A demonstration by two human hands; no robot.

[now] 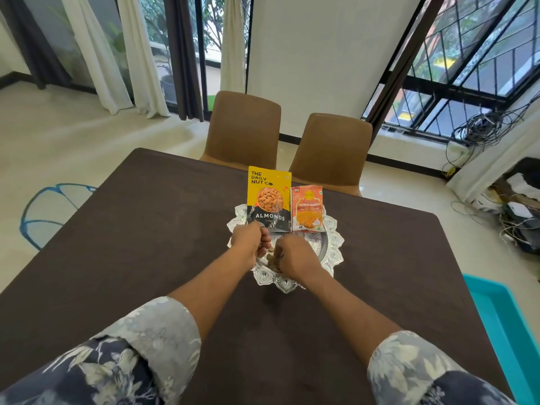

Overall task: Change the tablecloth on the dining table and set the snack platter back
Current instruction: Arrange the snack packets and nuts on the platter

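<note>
the silver snack platter (336,244) sits mid-table on the dark brown tablecloth (146,229), directly under both hands. its rim is scalloped and embossed. on the platter's far side a yellow-and-black almonds pouch (268,200) stands upright, with an orange snack packet (308,209) touching its right edge. a few pale nuts (271,254) lie in the platter's near part. the left hand (247,244) curls its fingers round the pouch's lower left corner. the right hand (295,255) is curled knuckles-up over the nuts; i cannot tell whether it holds any.
</note>
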